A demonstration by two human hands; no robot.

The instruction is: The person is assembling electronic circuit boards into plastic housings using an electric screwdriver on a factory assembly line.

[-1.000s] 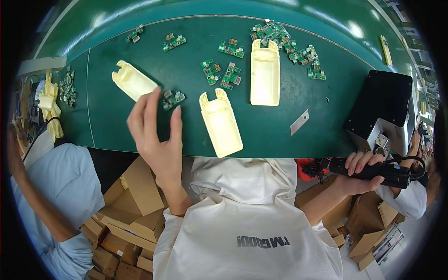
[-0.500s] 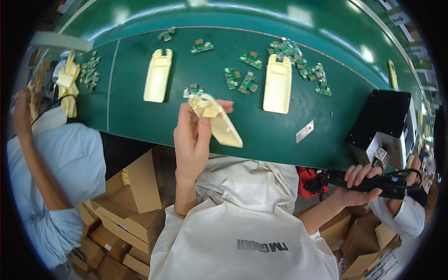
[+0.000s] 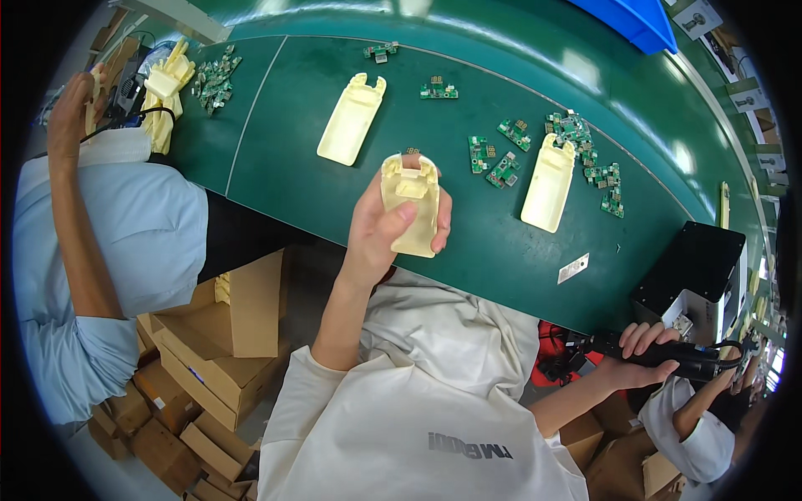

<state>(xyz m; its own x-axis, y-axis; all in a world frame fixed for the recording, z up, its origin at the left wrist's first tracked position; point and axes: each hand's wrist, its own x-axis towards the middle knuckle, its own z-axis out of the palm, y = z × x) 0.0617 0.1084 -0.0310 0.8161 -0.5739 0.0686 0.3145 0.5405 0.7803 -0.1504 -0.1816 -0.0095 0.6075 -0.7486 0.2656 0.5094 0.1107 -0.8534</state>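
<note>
My left hand grips a cream plastic housing shell above the bench's near edge. Its hollow inside faces up, with the thumb pressed into it and the fingers around the far side. My right hand is closed around a black corded tool that looks like an electric screwdriver, held off the bench at the right; its tip is hard to make out. Two more cream shells lie on the green bench, a left shell and a right shell. Several small green circuit boards lie between and beyond them.
A black-topped box stands at the bench's right end, near a small metal plate. A blue bin shows at the far edge. Co-workers sit on both sides, one in a blue shirt. Cardboard boxes stand below.
My left hand has turned the shell from a slanted side view to its hollow side. The view has shifted, so the bench things appear further right. My right hand still holds the tool.
</note>
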